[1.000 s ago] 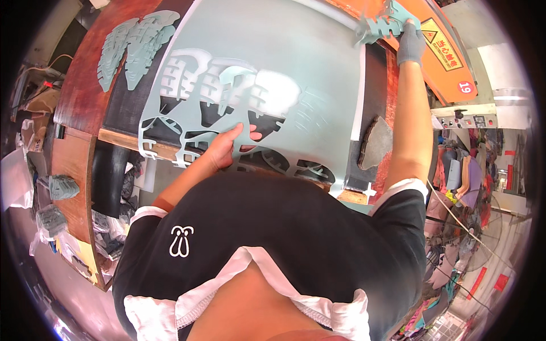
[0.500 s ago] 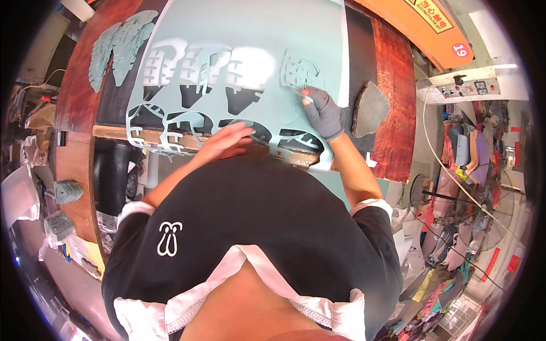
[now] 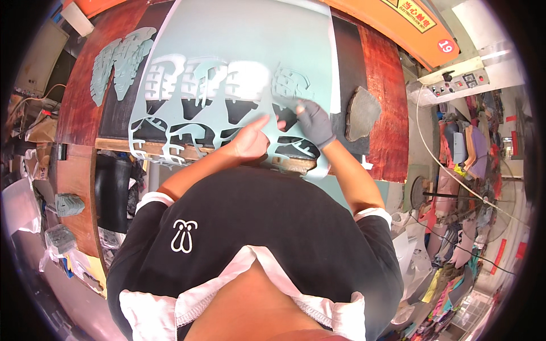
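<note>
A pale green die-cut sheet [image 3: 250,34] lies over the table, with rows of shoe-upper-shaped openings along its near part. My gloved right hand [image 3: 316,123] pinches the near end of a cut piece [image 3: 291,84] on the sheet's right side. That end is raised, and a dark opening shows beneath it. My bare left hand [image 3: 253,141] is just left of it, over the near edge of the sheet, index finger stretched out and the other fingers partly curled. Nothing shows in the left hand.
Stacks of cut green pieces [image 3: 122,65] lie at the far left. A grey flat slab [image 3: 363,113] sits to the right on the reddish board [image 3: 392,108]. An orange machine beam [image 3: 392,23] crosses the far right, near a switch panel [image 3: 458,82].
My right hand has moved slightly left and nearer, lifting the cut piece's end and exposing a dark opening. My left hand has come right, toward it.
</note>
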A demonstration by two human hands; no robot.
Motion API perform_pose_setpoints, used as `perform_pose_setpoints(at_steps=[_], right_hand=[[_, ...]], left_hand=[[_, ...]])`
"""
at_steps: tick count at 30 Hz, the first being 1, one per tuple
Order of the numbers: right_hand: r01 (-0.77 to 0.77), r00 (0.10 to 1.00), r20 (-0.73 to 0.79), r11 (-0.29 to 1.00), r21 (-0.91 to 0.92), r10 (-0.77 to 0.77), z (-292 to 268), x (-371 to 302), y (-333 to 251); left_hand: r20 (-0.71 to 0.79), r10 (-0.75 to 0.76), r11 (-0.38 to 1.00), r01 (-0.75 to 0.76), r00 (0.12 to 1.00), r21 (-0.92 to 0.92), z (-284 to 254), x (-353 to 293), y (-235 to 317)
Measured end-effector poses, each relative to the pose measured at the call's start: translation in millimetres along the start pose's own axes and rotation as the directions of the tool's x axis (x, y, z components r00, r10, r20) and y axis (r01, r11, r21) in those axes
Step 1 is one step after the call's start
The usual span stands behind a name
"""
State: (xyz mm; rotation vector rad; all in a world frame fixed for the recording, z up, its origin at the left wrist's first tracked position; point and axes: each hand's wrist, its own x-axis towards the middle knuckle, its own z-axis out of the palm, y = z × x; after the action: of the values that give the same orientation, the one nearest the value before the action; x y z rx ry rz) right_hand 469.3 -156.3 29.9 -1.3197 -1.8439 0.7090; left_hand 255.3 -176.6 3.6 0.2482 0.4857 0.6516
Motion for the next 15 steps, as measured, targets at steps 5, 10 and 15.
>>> perform_pose_setpoints(at_steps=[5,10,15], right_hand=[[-0.348,0.892,-0.279,0.934,0.081,0.357,-32,66,8],[-0.358,0.867,-0.347,0.931,0.070,0.359,-50,127,15],[-0.389,0.723,-0.551,0.905,0.173,0.416,-81,192,43]], left_hand=[[-0.020,-0.109,0.206,0.043,0.994,0.978,20,-64,39],[0.552,0.344,-0.560,-0.306,0.760,0.770,22,-21,66],[0.371,0.157,-0.687,-0.168,0.915,0.707,-16,19,56]])
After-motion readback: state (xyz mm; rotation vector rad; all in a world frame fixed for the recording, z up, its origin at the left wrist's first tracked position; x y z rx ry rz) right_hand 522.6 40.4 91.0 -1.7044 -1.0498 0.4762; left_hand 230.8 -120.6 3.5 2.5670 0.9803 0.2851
